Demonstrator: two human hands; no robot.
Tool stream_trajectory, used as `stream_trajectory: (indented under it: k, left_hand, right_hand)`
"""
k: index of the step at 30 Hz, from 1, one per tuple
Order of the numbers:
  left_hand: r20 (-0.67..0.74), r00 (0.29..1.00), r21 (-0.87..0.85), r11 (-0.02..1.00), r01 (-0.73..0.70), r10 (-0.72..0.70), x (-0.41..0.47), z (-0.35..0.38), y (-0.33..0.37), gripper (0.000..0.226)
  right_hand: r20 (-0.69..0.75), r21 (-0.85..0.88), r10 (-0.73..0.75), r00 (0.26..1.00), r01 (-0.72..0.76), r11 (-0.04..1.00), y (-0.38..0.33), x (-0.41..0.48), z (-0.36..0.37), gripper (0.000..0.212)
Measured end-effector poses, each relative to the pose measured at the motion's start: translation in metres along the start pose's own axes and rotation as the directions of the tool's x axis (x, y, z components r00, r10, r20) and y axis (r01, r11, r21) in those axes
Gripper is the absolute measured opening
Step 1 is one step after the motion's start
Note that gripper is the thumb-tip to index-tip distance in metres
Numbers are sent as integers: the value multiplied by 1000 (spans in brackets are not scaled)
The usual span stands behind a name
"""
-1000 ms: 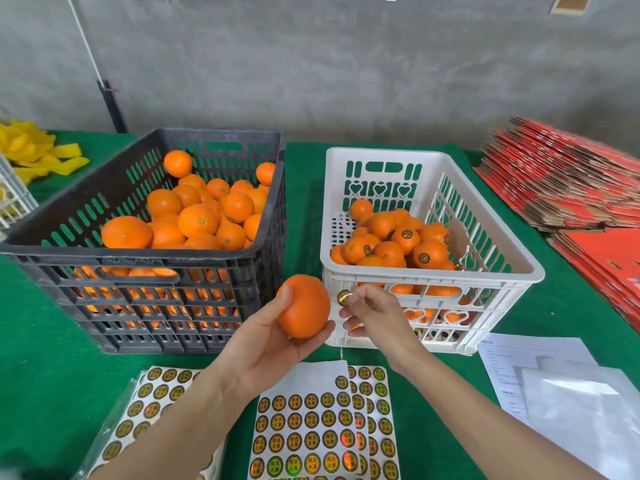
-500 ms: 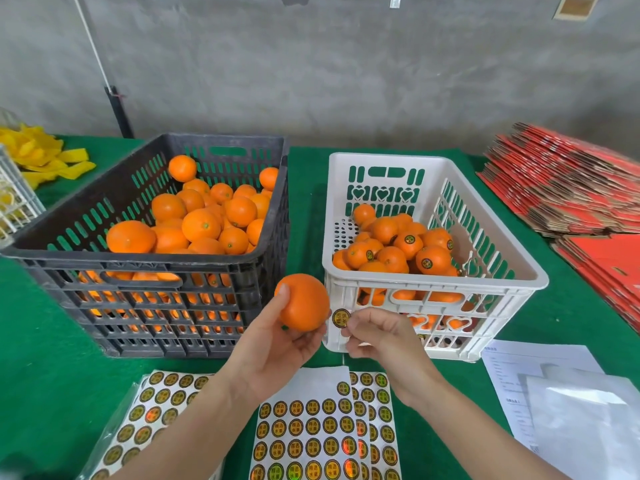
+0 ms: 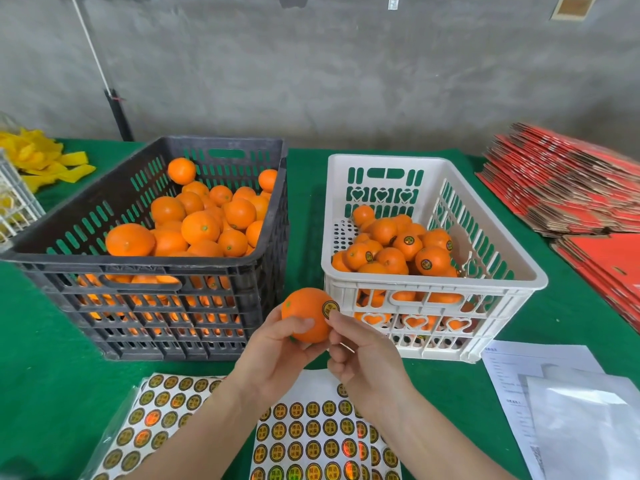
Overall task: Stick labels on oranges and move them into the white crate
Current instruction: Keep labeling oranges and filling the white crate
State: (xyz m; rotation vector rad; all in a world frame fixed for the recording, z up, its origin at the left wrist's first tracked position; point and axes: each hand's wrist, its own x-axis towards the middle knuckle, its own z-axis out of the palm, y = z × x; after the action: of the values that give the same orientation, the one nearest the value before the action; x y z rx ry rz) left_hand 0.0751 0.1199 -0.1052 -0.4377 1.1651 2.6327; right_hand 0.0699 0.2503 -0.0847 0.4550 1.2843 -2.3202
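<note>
My left hand [image 3: 273, 355] grips an orange [image 3: 304, 317] in front of the white crate [image 3: 433, 292], just above the table. A round gold-and-black label [image 3: 330, 308] lies on the orange's upper right side. My right hand [image 3: 363, 362] has its fingers curled, and its fingertips touch the label's lower edge. The white crate holds several labelled oranges [image 3: 408, 251]. On the left, the black crate [image 3: 145, 271] is filled with plain oranges [image 3: 201, 226]. Sheets of round labels [image 3: 311, 441] lie on the green table under my forearms.
More label sheets [image 3: 152, 420] lie at the near left. White papers and a clear bag [image 3: 571, 410] are at the near right. Stacked red flat cartons [image 3: 568, 188] fill the right side. Yellow foam nets [image 3: 41, 161] and a white wire basket [image 3: 14, 202] sit far left.
My right hand brought the label from beside the orange onto its upper right side. My left hand turned the orange slightly and stayed in front of the white crate.
</note>
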Motion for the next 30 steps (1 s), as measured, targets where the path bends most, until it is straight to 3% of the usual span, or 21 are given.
stream_trajectory:
  k: [14,17,20,23,25,27,28,30]
  left_hand:
    - [43,986,155,974,-166,162,-1,0,0,73]
    - [24,970,244,939,-241,242,-1,2,-2,72]
    - [28,944,454,837,-305,329,-5,2,-1,74]
    - [58,943,523,795,-308,327,-7,0,7,76]
    - [86,953,514,806,-293,291,-8,-1,16,78]
    - [112,962,533,801,-271,251,-8,-1,26,81]
    - [118,966,543,799,-258,231,-8,-1,29,83]
    - [114,974,546,806,-228,197,-7,1,36,86]
  right_hand:
    - [-52,-48,-102,993,100,994,4,-3,-1,10]
    - [-78,-64,-115,990,110,992,6,-1,-1,17]
    - [-71,-147,-135,988,123,981,8,1,-5,25]
    - [-32,-236,-105,994,95,967,5,1,-9,30]
    - [-11,-312,-66,998,60,948,2,-1,-9,45]
    - [16,-468,-154,988,144,872,-2,-1,-10,59]
    - [59,-570,-275,960,258,780,-5,-1,-10,58]
    - [266,-661,-485,833,523,538,-16,-1,-10,58]
